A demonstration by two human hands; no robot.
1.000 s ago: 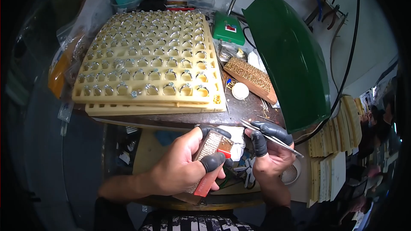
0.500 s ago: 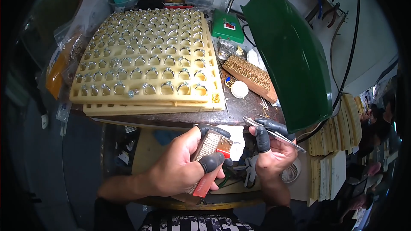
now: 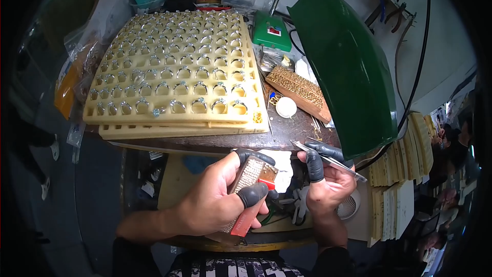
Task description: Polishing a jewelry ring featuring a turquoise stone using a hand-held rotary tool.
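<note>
My left hand (image 3: 220,195), with black finger covers, grips a narrow block (image 3: 249,174) studded with rows of tiny metallic pieces, along with a red bar (image 3: 247,218). My right hand (image 3: 328,174), also with covered fingertips, holds silver metal tweezers (image 3: 338,165) to the right of the block, apart from it. Above my hands sits a cream foam tray (image 3: 169,120) of silver rings with clear stones, stacked on a second tray (image 3: 184,133). A white cloth or paper (image 3: 282,166) lies behind the block.
A green lamp shade (image 3: 346,72) overhangs the right side. On the dark bench (image 3: 292,136) are a bead-covered wooden block (image 3: 300,92), a white round lid (image 3: 286,106) and a green box (image 3: 271,31). Stacked trays (image 3: 389,205) stand right; a passing person's legs (image 3: 38,154) show far left.
My right hand with the tweezers has shifted slightly right. My left hand stays put. At the far left, the legs and white shoes of a person have come into view.
</note>
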